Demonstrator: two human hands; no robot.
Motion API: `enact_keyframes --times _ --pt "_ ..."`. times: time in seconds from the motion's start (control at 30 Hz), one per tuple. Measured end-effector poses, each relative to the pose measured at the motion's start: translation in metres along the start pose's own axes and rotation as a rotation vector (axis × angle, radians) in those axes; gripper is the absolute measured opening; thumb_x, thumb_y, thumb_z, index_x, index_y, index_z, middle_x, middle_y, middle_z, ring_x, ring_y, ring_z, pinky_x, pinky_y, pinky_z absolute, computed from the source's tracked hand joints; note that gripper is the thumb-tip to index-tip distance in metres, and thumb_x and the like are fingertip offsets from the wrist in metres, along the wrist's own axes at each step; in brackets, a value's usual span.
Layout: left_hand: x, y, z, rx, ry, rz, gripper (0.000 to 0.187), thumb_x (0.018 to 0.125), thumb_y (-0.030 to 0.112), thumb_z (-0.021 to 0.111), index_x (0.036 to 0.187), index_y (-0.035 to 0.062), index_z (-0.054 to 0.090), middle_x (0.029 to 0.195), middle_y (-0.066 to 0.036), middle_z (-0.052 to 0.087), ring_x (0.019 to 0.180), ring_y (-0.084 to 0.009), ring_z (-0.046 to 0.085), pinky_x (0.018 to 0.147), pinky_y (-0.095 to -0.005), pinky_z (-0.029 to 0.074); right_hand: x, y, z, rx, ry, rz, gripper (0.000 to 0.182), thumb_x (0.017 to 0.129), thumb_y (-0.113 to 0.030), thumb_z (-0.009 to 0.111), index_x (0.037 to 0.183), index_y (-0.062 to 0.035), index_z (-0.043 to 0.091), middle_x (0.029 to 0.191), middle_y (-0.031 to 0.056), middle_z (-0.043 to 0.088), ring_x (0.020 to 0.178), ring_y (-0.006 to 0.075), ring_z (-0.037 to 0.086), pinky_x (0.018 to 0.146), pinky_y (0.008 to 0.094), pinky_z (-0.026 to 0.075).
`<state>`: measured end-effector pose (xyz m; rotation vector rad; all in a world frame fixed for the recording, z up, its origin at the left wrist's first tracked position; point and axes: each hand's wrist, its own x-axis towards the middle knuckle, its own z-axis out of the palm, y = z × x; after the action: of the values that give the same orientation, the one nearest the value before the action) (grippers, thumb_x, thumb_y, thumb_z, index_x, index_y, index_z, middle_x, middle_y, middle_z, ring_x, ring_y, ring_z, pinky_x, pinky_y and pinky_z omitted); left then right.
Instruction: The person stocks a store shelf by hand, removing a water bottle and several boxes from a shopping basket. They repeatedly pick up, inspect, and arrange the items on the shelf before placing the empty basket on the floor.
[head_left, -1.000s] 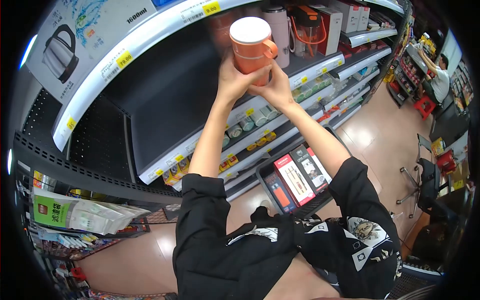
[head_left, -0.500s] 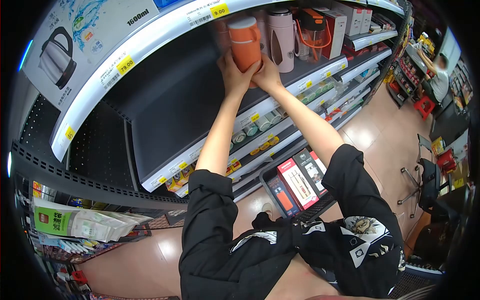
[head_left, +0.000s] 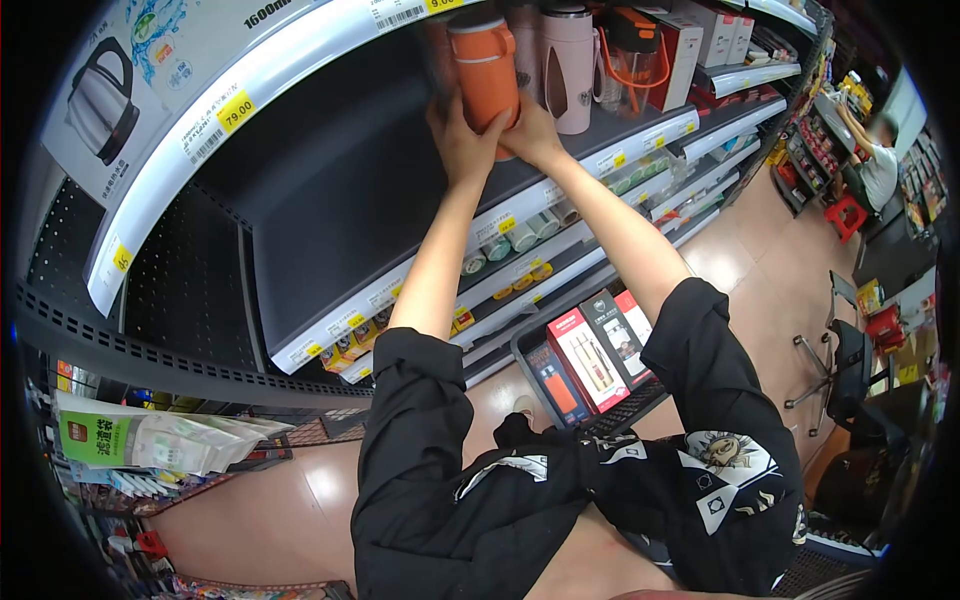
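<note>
Setting an orange lidded cup (head_left: 484, 68) onto a dark store shelf (head_left: 360, 190) is the step judged to be in hand. The cup is held from below and from both sides: the left hand (head_left: 458, 140) is wrapped on its left lower wall, and the right hand (head_left: 528, 133) is closed on its right lower wall and base. Both hands are clamped on the cup, with the fingers curled round it; the fingertips at the far side are hidden.

The cup is located at the front part of the shelf, just left of a pink tumbler (head_left: 568, 62) and in front of a second pink vessel that is mostly hidden. Whether its base already touches the shelf cannot be told, since the hands cover it.

The long axis of the cup is seen to run base to lid, near upright, with a slight lean in this view that may be owed to the lens. The lid end is pointed up towards the shelf above, where a yellow price tag (head_left: 238, 111) is fixed to the white rail. No handle is visible in this view.

The next move is judged to call for the base to be set flat and the cup kept clear of the pink tumbler beside it, before the grip is eased. A basket of boxed goods (head_left: 590, 355) is noted at floor level below the arms.
</note>
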<state>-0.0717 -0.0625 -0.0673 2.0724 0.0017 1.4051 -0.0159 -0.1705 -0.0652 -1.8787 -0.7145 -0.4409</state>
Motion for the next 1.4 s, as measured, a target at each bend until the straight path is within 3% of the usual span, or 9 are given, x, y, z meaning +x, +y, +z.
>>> enact_keyframes --times 0.13,0.2,0.47,0.67,0.8,0.9,1.1,1.23,1.4 --pt "-0.001 0.002 -0.003 0.016 -0.062 -0.070 0.085 0.068 0.039 0.082 0.132 -0.0006 0.044 0.132 -0.030 0.038 0.126 -0.0421 0.036 0.103 -0.0466 0.035 -0.009 0.007 -0.003 0.051 -0.043 0.071 0.080 0.062 -0.031 0.079 0.126 -0.0002 0.045 0.110 0.0272 0.061 0.103 0.0418 0.059 0.086 0.0431 0.048" --pt "-0.004 0.012 -0.012 0.027 -0.068 -0.085 0.085 0.069 0.037 0.081 0.133 -0.0013 0.042 0.132 -0.030 0.037 0.127 -0.0414 0.036 0.104 -0.0462 0.034 -0.021 0.017 -0.006 -0.059 0.159 -0.112 0.086 0.061 -0.034 0.081 0.129 0.0002 0.041 0.120 0.0265 0.054 0.109 0.0405 0.055 0.090 0.0418 0.046" --pt "-0.119 0.089 -0.077 -0.107 -0.103 0.015 0.066 0.077 0.013 0.073 0.133 -0.0005 0.039 0.136 -0.023 0.037 0.127 -0.0383 0.037 0.107 -0.0438 0.029 -0.241 0.021 -0.099 0.165 -0.022 0.092 0.037 0.085 -0.009 0.065 0.118 0.0006 0.052 0.105 0.0145 0.064 0.099 0.0222 0.064 0.087 0.0314 0.048" --pt "-0.343 0.093 -0.089 -0.155 -0.558 -0.397 0.062 0.076 0.014 0.072 0.127 -0.0026 0.041 0.124 -0.023 0.044 0.118 -0.0401 0.044 0.102 -0.0434 0.036 -0.451 0.082 -0.146 0.033 -0.227 0.678 0.026 0.094 -0.010 0.052 0.117 0.0005 0.056 0.077 0.0135 0.068 0.075 0.0187 0.069 0.068 0.0293 0.053" --pt "-0.450 0.113 -0.124 0.080 -1.059 -0.911 0.076 0.073 0.029 0.076 0.129 -0.0050 0.039 0.123 -0.033 0.043 0.117 -0.0449 0.045 0.099 -0.0458 0.040 -0.535 0.096 -0.176 0.402 -0.013 0.974 0.031 0.094 -0.005 0.049 0.123 0.0035 0.052 0.076 0.0149 0.067 0.064 0.0175 0.066 0.061 0.0266 0.053" --pt "-0.491 0.126 -0.133 0.131 -1.107 -0.912 0.078 0.073 0.029 0.075 0.132 -0.0044 0.035 0.127 -0.034 0.040 0.121 -0.0464 0.042 0.101 -0.0465 0.038 -0.578 0.119 -0.174 0.460 0.191 0.936 0.035 0.089 -0.002 0.054 0.125 0.0006 0.052 0.077 0.0150 0.067 0.064 0.0177 0.066 0.061 0.0277 0.053" --pt "-0.511 0.155 -0.120 0.059 -1.116 -0.955 0.096 0.075 0.025 0.073 0.141 -0.0106 0.013 0.138 -0.033 0.031 0.128 -0.0450 0.035 0.107 -0.0429 0.033 -0.518 0.075 -0.193 0.001 -0.633 0.750 0.031 0.087 -0.007 0.062 0.118 -0.0066 0.059 0.069 0.0085 0.065 0.063 0.0137 0.066 0.059 0.0287 0.053" --pt "-0.491 0.159 -0.113 -0.021 -1.018 -0.876 0.090 0.077 0.024 0.071 0.140 -0.0101 0.016 0.139 -0.033 0.031 0.129 -0.0437 0.035 0.108 -0.0421 0.033 -0.512 0.058 -0.175 0.133 -0.470 0.656 0.037 0.086 -0.007 0.062 0.123 -0.0089 0.057 0.080 0.0080 0.069 0.065 0.0144 0.067 0.062 0.0289 0.053" --pt "-0.474 0.143 -0.115 -0.058 -1.106 -0.848 0.081 0.079 0.023 0.069 0.139 -0.0076 0.022 0.138 -0.032 0.035 0.129 -0.0421 0.038 0.107 -0.0419 0.034 -0.524 0.055 -0.167 -0.046 -0.562 0.466 0.037 0.085 -0.009 0.064 0.121 -0.0088 0.058 0.079 0.0087 0.070 0.063 0.0178 0.067 0.063 0.0318 0.053"
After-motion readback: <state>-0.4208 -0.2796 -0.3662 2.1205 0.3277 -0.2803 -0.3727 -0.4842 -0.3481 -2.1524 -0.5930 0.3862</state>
